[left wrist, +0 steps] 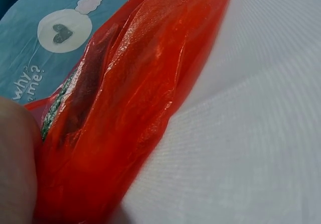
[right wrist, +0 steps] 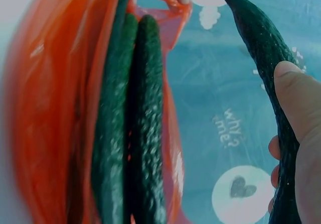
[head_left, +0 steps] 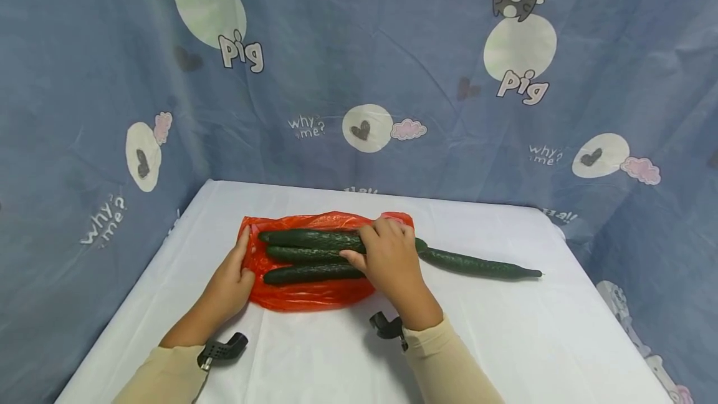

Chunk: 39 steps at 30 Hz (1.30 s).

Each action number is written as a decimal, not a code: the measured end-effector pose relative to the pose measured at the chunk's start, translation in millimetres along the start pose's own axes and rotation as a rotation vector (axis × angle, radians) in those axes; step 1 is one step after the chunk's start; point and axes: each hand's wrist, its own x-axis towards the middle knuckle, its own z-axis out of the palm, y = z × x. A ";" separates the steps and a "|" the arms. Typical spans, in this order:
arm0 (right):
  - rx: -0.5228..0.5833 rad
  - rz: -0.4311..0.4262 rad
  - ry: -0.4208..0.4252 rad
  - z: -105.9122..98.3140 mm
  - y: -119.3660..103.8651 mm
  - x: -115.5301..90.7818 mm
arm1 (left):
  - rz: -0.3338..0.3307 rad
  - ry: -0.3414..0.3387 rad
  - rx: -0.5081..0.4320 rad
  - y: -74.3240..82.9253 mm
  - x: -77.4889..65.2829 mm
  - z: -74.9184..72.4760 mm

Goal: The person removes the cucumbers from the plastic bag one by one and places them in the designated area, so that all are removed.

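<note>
A red plastic bag lies spread on the table with dark green cucumbers side by side on its open part. My left hand grips the bag at its left edge; in the left wrist view, part of that hand shows against the red plastic. My right hand holds the farthest cucumber near its right end. The right wrist view shows the thumb and fingers around this cucumber, apart from the cucumbers in the bag.
One more cucumber lies on the white tablecloth, to the right of the bag. A blue patterned curtain hangs behind the table and along its sides. Each wrist carries a black camera mount.
</note>
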 end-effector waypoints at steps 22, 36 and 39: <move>0.047 0.098 -0.030 -6.9 48.8 -39.3 | -0.002 -0.003 0.007 0.7 1.3 0.6; 0.050 0.172 -0.016 -3.5 79.1 -70.0 | -0.003 -0.011 0.014 0.6 2.0 0.0; 0.056 0.184 -0.008 -6.1 86.8 -74.5 | 0.002 -0.011 0.010 0.7 2.0 0.8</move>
